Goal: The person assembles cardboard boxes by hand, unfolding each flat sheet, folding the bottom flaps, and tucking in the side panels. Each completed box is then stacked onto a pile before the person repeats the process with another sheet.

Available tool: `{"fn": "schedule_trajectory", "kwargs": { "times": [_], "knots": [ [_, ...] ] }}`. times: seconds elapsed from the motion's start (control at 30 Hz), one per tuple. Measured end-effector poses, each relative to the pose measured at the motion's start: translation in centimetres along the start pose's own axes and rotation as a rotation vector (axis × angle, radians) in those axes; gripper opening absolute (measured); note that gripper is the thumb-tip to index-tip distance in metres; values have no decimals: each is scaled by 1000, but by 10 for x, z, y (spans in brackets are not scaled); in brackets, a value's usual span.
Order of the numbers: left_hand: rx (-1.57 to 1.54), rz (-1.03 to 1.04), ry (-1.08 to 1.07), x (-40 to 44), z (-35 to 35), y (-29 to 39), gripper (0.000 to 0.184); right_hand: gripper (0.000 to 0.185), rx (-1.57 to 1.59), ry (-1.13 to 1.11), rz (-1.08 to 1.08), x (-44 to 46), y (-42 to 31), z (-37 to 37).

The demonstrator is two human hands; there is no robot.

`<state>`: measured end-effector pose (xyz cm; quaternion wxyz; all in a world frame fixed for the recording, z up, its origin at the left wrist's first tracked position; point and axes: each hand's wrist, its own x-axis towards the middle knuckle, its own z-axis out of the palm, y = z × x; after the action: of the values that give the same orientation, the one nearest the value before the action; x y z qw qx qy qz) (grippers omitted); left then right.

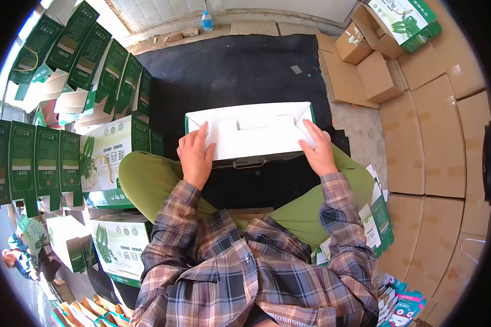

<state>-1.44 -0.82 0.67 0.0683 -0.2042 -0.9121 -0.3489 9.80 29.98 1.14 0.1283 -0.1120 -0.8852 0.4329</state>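
Note:
A cardboard gift box [267,126] sits between my knees, its white inner side facing up and green showing at its ends. A carry handle [249,162] hangs along its near side. My left hand [195,155] holds the box's left end, with the fingers on the white flap and the thumb apart. At the right end, my right hand [317,150] grips the corner, fingers over the edge and thumb on the white panel. Undersides of both hands' grips are hidden.
Green printed boxes [112,155] stand stacked on my left. Brown cartons [433,136] form a wall on my right, with an open brown box [379,76] farther ahead. A black mat [229,71] covers the floor. A blue bottle [207,22] stands by the wall. Another person [19,256] is at far left.

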Motion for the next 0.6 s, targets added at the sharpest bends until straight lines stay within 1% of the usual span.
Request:
{"fn": "schedule_trajectory", "kwargs": {
  "times": [0.07,0.1,0.17,0.2,0.27,0.3,0.33,0.37,0.4,0.5,0.6],
  "knots": [
    [197,210,53,0,5,-4,42,61,-423,-32,-145,-3,-14,4],
    [197,210,50,-1,5,-5,42,71,-478,-59,-122,-4,-17,8],
    [256,287,-6,-1,1,-1,38,71,-520,-71,-128,-6,-22,11],
    [254,290,-11,-1,-2,4,38,72,-564,-76,-139,-6,-22,11],
    [229,288,-120,-4,-9,14,47,70,-559,-71,-144,-6,-18,11],
    [228,288,-122,-5,-8,14,47,67,-552,-63,-156,-6,-17,11],
    [278,287,-161,-5,-6,12,50,67,-553,-63,-153,-6,-16,11],
    [328,286,-199,-6,-5,11,53,63,-560,-63,-176,-6,-15,11],
    [326,286,-203,-7,-4,9,53,58,-565,-64,-199,-7,-15,12],
    [347,292,-244,-7,-2,6,52,55,-590,-75,-230,-8,-11,12],
    [371,301,-241,-7,-4,8,52,53,-580,-85,-178,-8,-18,11]
  ]
}}
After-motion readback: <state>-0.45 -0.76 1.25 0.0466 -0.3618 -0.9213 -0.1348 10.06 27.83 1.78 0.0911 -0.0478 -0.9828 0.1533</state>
